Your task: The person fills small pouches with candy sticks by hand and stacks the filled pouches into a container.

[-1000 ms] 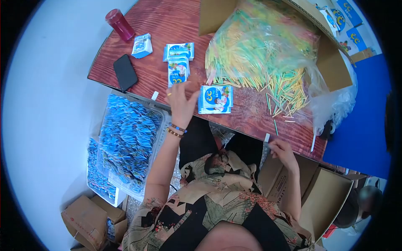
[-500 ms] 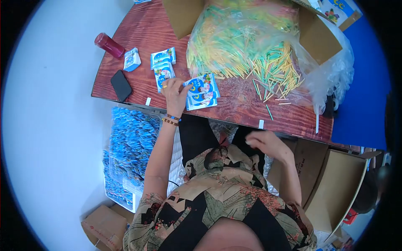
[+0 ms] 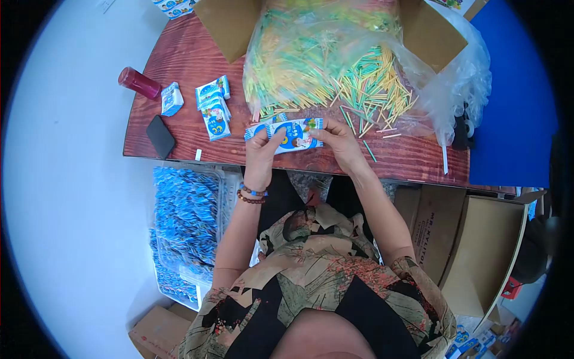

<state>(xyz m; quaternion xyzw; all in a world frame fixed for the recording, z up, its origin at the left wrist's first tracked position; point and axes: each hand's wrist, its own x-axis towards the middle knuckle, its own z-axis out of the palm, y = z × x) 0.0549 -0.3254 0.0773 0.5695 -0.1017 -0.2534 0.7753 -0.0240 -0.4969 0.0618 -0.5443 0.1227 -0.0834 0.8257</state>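
Between my two hands is a blue-and-white packet (image 3: 295, 139) with a cartoon figure and fruit on it. My left hand (image 3: 262, 154) pinches its left end, the thumb lying on top. At its right end, my right hand (image 3: 342, 145) is closed on the edge with thumb and fingers. Another similar packet shows partly behind it, at upper left; whether it is held or lies on the table I cannot tell. Left of my hands, several more packets (image 3: 214, 119) lie overlapped on the table.
Thin yellow, green and pink sticks (image 3: 382, 90) spill from a clear plastic bag (image 3: 299, 54) on the wooden table (image 3: 197, 48). A red-pink cup (image 3: 139, 82), a small packet stack (image 3: 171, 99) and a black phone-like object (image 3: 161, 137) stand left. Below, a bin (image 3: 222, 197) holds many blue packets.
My right hand has come up from over my lap to the packets. Both hands now hold a packet above the table edge. The view has shifted slightly.
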